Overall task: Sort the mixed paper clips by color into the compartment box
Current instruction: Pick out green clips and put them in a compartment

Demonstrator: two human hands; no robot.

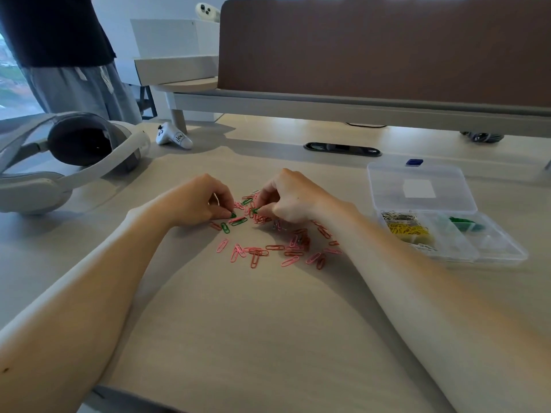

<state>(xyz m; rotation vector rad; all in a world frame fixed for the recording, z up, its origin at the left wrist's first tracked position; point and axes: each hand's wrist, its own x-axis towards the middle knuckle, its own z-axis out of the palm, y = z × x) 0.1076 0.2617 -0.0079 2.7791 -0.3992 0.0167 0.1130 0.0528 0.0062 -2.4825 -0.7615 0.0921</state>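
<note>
A loose pile of paper clips [277,242], mostly pink and red with a few green ones, lies spread on the table's middle. My left hand [202,201] pinches a green clip [233,215] at the pile's left edge. My right hand [286,198] pinches another green clip [254,211] near the pile's top. A clear compartment box [504,248] stands open at the right, its lid [417,186] folded back. Its compartments hold silver clips [398,216], yellow clips [410,230] and green clips [463,224].
A white headset [59,162] lies at the table's left, with a white controller [173,137] beside it. A small blue thing [414,162] sits behind the box lid. A brown desk divider [384,49] closes the back. A person [68,55] stands at far left.
</note>
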